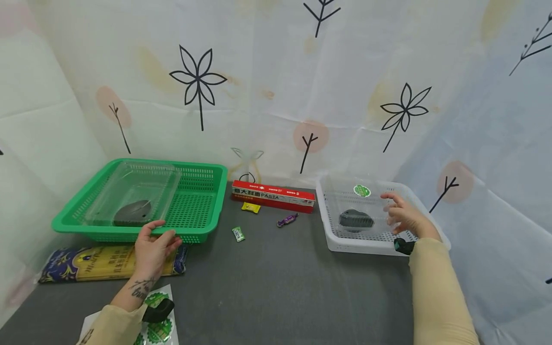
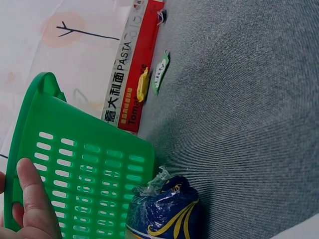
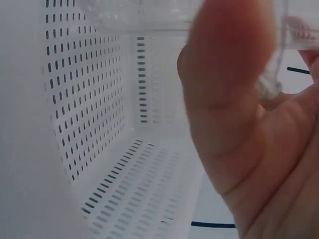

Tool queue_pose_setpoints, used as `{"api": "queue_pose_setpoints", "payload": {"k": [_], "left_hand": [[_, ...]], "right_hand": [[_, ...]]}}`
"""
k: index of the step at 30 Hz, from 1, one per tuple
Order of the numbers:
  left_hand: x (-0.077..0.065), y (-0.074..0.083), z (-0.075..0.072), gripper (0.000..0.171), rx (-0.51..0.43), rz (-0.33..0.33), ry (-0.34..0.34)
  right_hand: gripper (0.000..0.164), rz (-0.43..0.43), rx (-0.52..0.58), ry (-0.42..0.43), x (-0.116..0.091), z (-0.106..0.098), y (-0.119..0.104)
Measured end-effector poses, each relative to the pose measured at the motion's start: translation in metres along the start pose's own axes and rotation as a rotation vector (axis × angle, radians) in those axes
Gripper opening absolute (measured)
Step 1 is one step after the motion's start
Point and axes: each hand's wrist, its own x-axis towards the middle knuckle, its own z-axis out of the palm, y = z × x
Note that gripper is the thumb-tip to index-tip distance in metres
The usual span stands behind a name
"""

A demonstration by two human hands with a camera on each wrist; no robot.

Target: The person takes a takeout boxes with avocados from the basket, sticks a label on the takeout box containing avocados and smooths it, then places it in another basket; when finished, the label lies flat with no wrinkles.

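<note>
My left hand [image 1: 156,247] pinches the front rim of a green plastic basket [image 1: 217,203], thumb on the outer side. In that basket a clear plastic box [image 1: 151,184] leans at a tilt, with a dark grey rounded shape [image 1: 133,214] showing at its front. At the right, my right hand [image 1: 407,218] grips the edge of a clear plastic container [image 1: 371,203], which lies in a white perforated basket [image 1: 366,247]. A round green sticker [image 1: 362,191] is on this container, and a dark grey shape [image 1: 355,220] shows through it. The right wrist view has the thumb [image 3: 224,99] against the clear plastic.
A red pasta box [image 1: 273,196] lies along the back, with small yellow [image 1: 251,207], purple [image 1: 287,220] and green-white [image 1: 238,234] wrapped candies before it. A bag of pasta [image 1: 103,263] lies before the green basket. Near my left forearm is a sheet of green stickers [image 1: 160,330].
</note>
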Motion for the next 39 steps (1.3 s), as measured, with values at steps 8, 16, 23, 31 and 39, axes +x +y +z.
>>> {"api": "queue_pose_setpoints", "payload": {"k": [8,16,23,31,39], "left_hand": [[-0.002,0.002,0.002,0.050,0.010,0.008,0.001],[-0.002,0.003,0.002,0.049,0.030,0.020,-0.012],[-0.002,0.003,0.001,0.049,0.045,0.006,-0.011],[-0.001,0.000,0.000,0.050,0.019,0.002,0.000],[-0.001,0.003,0.002,0.051,0.015,0.005,-0.002]], "right_hand": [[0.069,0.035,0.035,-0.044,-0.001,0.000,0.004],[0.069,0.072,0.081,-0.091,-0.003,0.000,0.009],[0.069,0.094,0.064,-0.089,-0.006,-0.001,0.012],[0.068,0.122,-0.033,-0.123,-0.005,0.000,0.011],[0.079,0.190,-0.256,-0.133,-0.010,0.008,-0.003]]}}
